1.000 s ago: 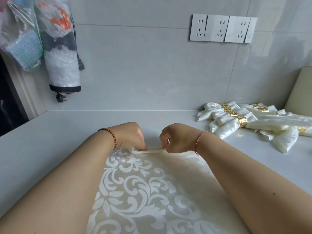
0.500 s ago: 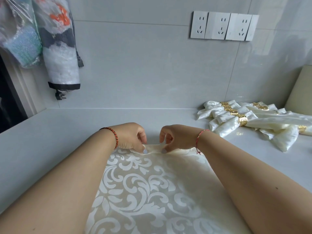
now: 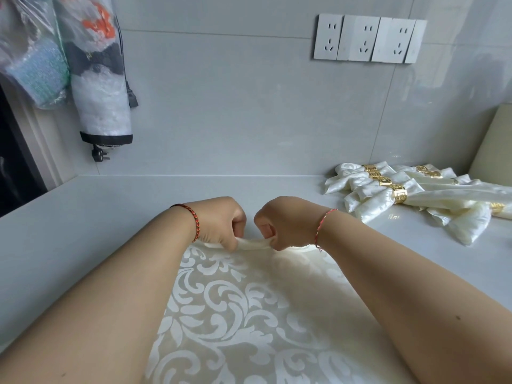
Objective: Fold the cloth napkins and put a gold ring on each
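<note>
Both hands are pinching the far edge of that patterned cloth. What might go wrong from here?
1. The left hand and right hand grip only a narrow strip of the napkin; it looks glossy, so the fold may slip or go uneven.
2. The forearms lie over the cloth and may drag it askew.
3. The finished napkins lie close by and could get nudged.

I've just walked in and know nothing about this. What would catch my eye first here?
Two bare forearms reach up the middle, where the left hand and right hand pinch the far edge of a cream damask napkin spread on the grey counter. At the right lies a heap of finished napkins, several wearing a gold ring. On the wall above sits a row of white sockets.
</note>
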Demonstrator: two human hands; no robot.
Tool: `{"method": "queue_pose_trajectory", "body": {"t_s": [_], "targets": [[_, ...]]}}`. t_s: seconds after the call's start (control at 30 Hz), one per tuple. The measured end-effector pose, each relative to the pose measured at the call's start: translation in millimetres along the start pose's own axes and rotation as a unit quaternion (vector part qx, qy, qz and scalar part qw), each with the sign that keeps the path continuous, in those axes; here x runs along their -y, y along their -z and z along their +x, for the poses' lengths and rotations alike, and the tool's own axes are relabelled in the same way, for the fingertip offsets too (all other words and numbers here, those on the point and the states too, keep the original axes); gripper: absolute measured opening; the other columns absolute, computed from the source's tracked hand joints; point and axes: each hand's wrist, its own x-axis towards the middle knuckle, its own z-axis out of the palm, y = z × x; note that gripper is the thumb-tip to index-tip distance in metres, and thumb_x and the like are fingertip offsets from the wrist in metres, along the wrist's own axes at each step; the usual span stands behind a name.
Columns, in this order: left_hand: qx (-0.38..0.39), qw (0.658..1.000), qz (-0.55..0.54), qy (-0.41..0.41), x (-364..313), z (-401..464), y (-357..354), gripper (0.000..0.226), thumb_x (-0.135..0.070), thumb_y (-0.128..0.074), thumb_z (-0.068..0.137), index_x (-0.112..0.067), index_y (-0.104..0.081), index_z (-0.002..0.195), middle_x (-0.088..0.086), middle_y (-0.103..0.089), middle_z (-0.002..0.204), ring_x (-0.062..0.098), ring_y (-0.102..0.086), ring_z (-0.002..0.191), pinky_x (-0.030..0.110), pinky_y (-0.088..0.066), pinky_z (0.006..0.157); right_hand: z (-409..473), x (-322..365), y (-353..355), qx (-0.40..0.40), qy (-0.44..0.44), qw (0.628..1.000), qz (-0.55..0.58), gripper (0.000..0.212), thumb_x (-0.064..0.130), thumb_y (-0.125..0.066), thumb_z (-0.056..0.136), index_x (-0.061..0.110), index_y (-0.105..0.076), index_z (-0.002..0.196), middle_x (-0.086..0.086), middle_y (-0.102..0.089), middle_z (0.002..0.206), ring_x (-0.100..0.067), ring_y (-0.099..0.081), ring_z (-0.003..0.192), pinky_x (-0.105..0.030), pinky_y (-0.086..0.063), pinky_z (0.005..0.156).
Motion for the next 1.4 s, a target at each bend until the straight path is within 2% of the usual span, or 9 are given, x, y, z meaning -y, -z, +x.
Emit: {"method": "queue_pose_trajectory", "body": {"t_s": [0.13,0.23,0.3,0.53,0.73,0.8,0.93,1.1,1.4], "targets": [[0.040,0.998,0.049,0.015,-8.0,-3.0,4.4,0.018,-0.012,-0.071,0.071,-0.028,-0.065,0.065,-0.011,-0.060,0.070,0.009,-0.054,0.067,0.022,-0.044,0.061,-0.6,5.9,4.5,0.057,0.003,0.998,-0.011,0.024,0.006,-0.061,0.074,0.027,-0.052,0.066,0.001,-0.063,0.085,-0.020,-0.057,0.075,-0.035,-0.054,0.069],[0.079,0.995,0.043,0.038,-11.3,-6.9,12.8,0.004,-0.029,-0.077,0.072,-0.029,-0.074,0.070,-0.013,-0.069,0.078,0.007,-0.060,0.082,0.024,-0.050,0.079,-5.4,6.5,12.3,0.101,-0.001,0.995,-0.010,0.011,0.013,-0.064,0.077,0.024,-0.063,0.078,0.003,-0.068,0.092,-0.015,-0.058,0.075,-0.031,-0.051,0.072],[0.097,0.993,0.045,0.048,-11.8,-8.9,18.3,0.019,-0.046,-0.073,0.076,-0.028,-0.077,0.068,-0.010,-0.072,0.082,0.005,-0.059,0.082,0.026,-0.049,0.087,-10.9,4.7,18.0,0.107,-0.004,0.994,0.011,0.005,0.024,-0.067,0.080,0.020,-0.069,0.082,0.003,-0.071,0.090,-0.012,-0.058,0.071,-0.028,-0.048,0.069],[0.075,0.996,0.048,0.032,-13.8,-5.9,7.2,0.016,-0.032,-0.084,0.069,-0.026,-0.073,0.078,-0.013,-0.064,0.075,0.011,-0.060,0.081,0.023,-0.048,0.069,-9.8,3.2,13.3,0.122,-0.044,0.991,0.040,0.026,0.031,-0.079,0.072,0.027,-0.058,0.087,0.007,-0.063,0.095,-0.018,-0.060,0.088,-0.037,-0.053,0.082],[0.082,0.994,0.047,0.055,-12.6,-14.6,8.0,0.034,-0.036,-0.082,0.070,-0.030,-0.066,0.100,-0.015,-0.065,0.092,0.008,-0.062,0.086,0.024,-0.051,0.080,24.0,-50.8,-16.3,0.162,-0.103,0.981,-0.019,0.032,0.061,-0.072,0.056,0.041,-0.059,0.077,0.013,-0.069,0.097,-0.014,-0.065,0.081,-0.038,-0.057,0.074],[0.084,0.992,0.063,0.063,-16.9,-16.7,9.4,0.035,-0.036,-0.080,0.071,-0.029,-0.068,0.103,-0.014,-0.068,0.094,0.007,-0.063,0.088,0.024,-0.052,0.079,9.3,-23.2,1.7,0.185,-0.083,0.979,-0.008,0.025,0.057,-0.073,0.063,0.038,-0.058,0.071,0.007,-0.069,0.096,-0.020,-0.066,0.090,-0.036,-0.056,0.075],[0.090,0.989,0.079,0.082,-23.8,-23.4,13.9,0.024,-0.036,-0.079,0.071,-0.026,-0.073,0.093,-0.009,-0.072,0.093,0.012,-0.067,0.092,0.030,-0.056,0.084,-7.0,-2.3,14.8,0.152,-0.059,0.986,0.022,0.025,0.050,-0.073,0.073,0.030,-0.060,0.082,-0.002,-0.066,0.102,-0.025,-0.064,0.095,-0.023,-0.043,0.047],[0.015,0.996,0.057,0.068,-22.6,-35.4,3.0,0.016,-0.032,-0.080,0.070,-0.023,-0.066,0.072,-0.007,-0.067,0.076,0.014,-0.063,0.075,0.026,-0.052,0.069,-23.1,3.6,4.9,0.061,-0.048,0.996,0.046,0.027,0.031,-0.078,0.070,0.027,-0.051,0.070,0.001,-0.061,0.092,-0.028,-0.062,0.087,-0.047,-0.057,0.073],[-0.064,0.995,0.078,0.003,-22.0,-65.7,-21.5,0.022,-0.005,-0.063,0.083,-0.025,-0.067,0.074,-0.015,-0.056,0.076,0.005,-0.055,0.069,0.012,-0.038,0.056,-55.9,23.4,-10.0,-0.031,-0.013,0.998,-0.048,0.028,-0.001,-0.049,0.073,0.025,-0.056,0.080,0.000,-0.062,0.098,-0.024,-0.056,0.087,-0.029,-0.042,0.070]]}}
